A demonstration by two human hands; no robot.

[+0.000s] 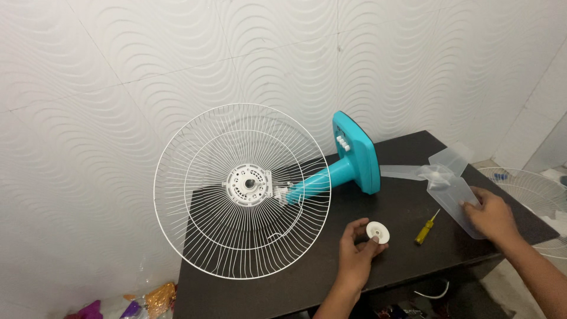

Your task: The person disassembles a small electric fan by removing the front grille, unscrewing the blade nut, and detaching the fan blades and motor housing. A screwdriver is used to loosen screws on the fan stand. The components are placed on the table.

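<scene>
We note the left hand (356, 251) pinching a white plastic nut (378, 232) right of the fan guard (242, 190), the right hand (491, 214) pressing the clear blade (444, 180) farther right, whose overhang risks slipping off.

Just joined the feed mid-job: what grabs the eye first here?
The big white wire guard, mounted on a teal fan lying on its side across the dark table. At the front edge, the left hand pinches a round white cap; the right hand rests on the clear blade, a yellow screwdriver between them.
</scene>
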